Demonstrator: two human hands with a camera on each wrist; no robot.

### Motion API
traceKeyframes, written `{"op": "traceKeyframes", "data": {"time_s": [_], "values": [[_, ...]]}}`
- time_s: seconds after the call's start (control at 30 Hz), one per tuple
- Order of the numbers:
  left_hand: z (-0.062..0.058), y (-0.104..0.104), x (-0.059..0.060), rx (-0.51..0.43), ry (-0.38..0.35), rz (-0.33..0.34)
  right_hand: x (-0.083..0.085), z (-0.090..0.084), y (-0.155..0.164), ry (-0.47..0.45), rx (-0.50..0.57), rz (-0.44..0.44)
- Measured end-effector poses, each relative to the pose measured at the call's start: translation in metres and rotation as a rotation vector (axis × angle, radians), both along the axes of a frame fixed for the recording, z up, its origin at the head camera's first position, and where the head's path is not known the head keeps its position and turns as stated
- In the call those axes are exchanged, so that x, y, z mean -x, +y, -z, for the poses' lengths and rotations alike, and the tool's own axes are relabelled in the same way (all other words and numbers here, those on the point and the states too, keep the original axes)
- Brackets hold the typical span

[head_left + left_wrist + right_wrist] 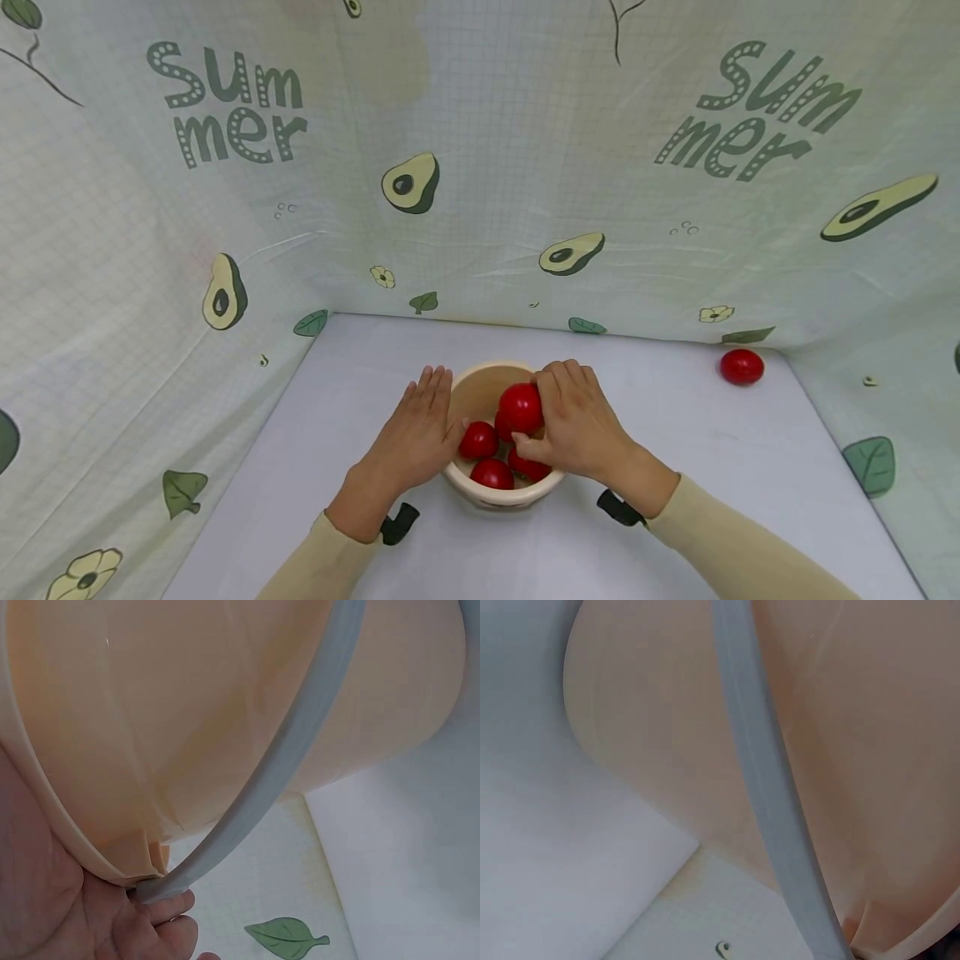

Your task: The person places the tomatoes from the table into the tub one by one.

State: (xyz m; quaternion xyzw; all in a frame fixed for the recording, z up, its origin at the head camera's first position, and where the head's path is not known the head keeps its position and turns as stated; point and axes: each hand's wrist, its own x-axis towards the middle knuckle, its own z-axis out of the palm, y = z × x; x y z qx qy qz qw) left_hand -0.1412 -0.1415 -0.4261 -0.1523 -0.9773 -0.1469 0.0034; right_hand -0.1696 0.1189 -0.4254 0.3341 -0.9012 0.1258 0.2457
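A cream plastic bucket [480, 387] with a grey handle [289, 750] stands on the table, with several red tomatoes [492, 473] inside. My left hand [420, 433] rests on its left rim, fingers straight and pointing away, thumb over the inside edge. In the left wrist view, the palm of that left hand [97, 922] lies against the rim beside the handle's end. My right hand [581, 421] is over the right rim. Between its thumb and fingers it holds an upper tomato [520, 408], above the others. The right wrist view shows the bucket's wall [667, 735], not the hand's grip.
Another red tomato [742, 367] lies at the table's far right corner. The white table [637, 542] is bounded at the back and sides by hanging cloth [480, 208] printed with avocados and leaves.
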Motion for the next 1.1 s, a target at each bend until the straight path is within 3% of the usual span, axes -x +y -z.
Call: {"op": "traceKeyframes", "data": {"time_s": [0.5, 1.1], "values": [[-0.0005, 0.0009, 0.0, -0.001, -0.01, -0.001, -0.002, -0.0012, 0.0011, -0.059, -0.077, -0.045], [0.0003, 0.0002, 0.0, -0.028, -0.011, -0.002, 0.0002, -0.0053, 0.0079, 0.131, -0.151, -0.014]]}}
